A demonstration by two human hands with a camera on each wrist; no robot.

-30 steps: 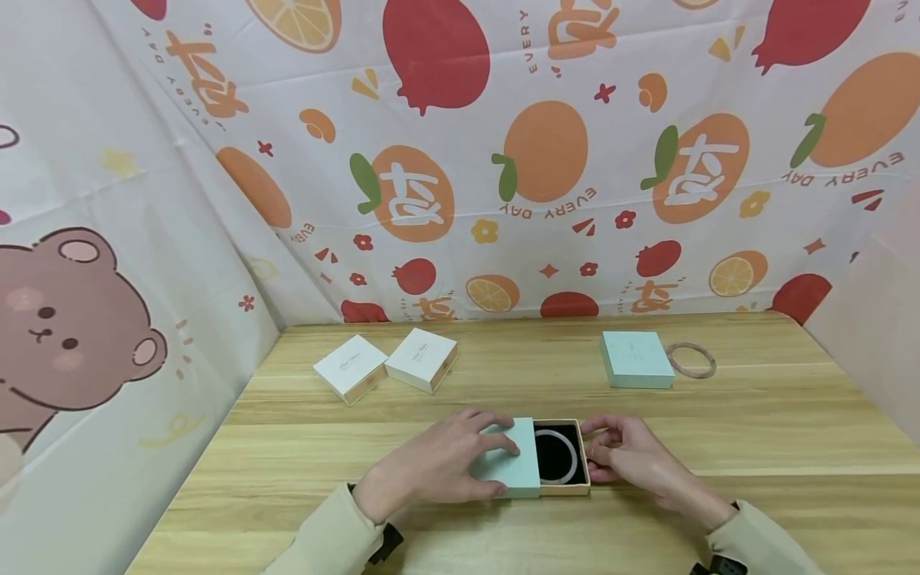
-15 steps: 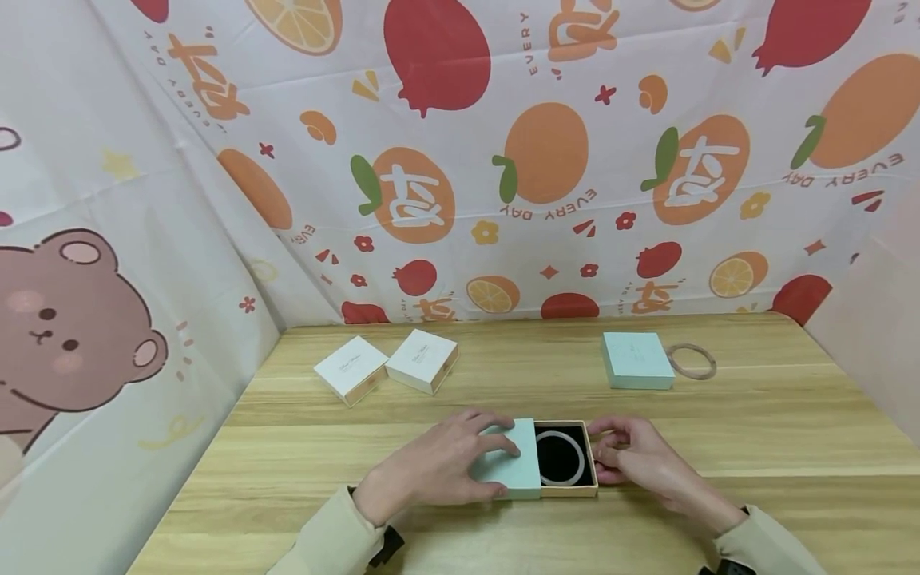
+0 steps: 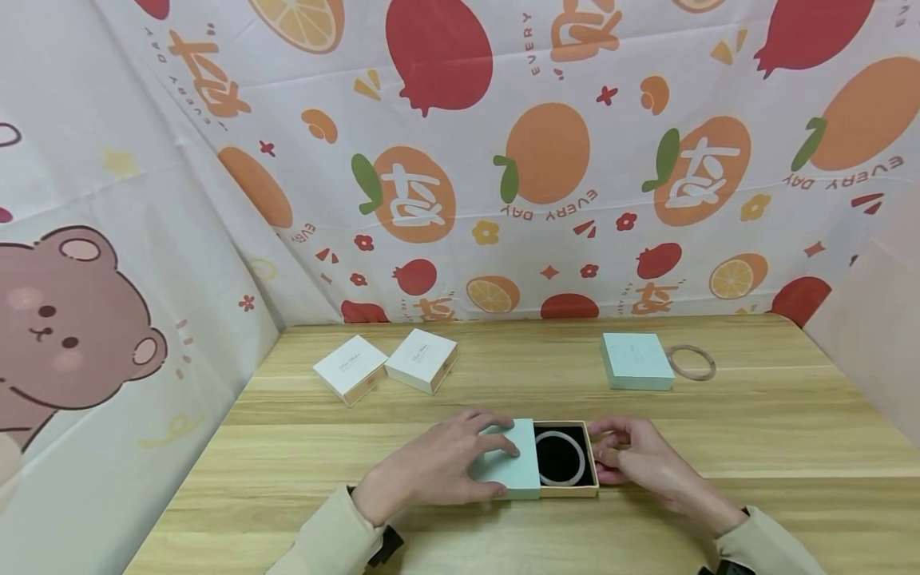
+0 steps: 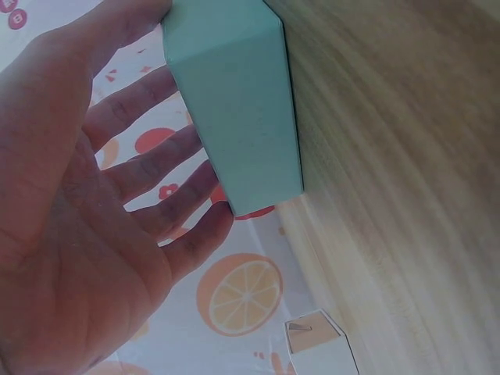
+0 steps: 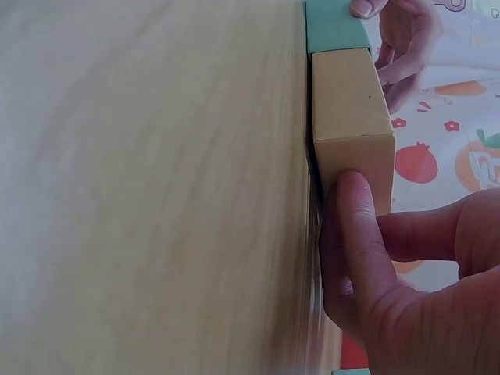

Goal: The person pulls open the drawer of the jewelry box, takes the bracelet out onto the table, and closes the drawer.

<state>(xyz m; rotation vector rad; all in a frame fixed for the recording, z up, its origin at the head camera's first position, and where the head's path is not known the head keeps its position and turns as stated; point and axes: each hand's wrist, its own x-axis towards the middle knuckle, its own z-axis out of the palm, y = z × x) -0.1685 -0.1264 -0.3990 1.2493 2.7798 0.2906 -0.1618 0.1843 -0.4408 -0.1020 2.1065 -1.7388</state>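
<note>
A pale mint-green square cardboard sleeve (image 3: 523,473) lies flat on the light wood-grained tabletop (image 3: 287,471). Out of its right end juts a tan cardboard tray (image 3: 568,493) lined in black, partly drawn out, with a pale grey round bangle (image 3: 582,458) lying flat in it, its left edge under the sleeve. The left hand (image 3: 446,459) rests on the sleeve, fingers spread apart and fairly straight across the top. The right hand (image 3: 636,463) is at the tray's outer end, its fingers bent and pinched close against the end wall. Beyond the sleeve and to its left sit two white square boxes (image 3: 350,367) (image 3: 424,358), near corners together; beyond it and to its right, a closed mint-green square box (image 3: 638,359) stands just beside a dull pinkish round bangle (image 3: 693,378).
</note>
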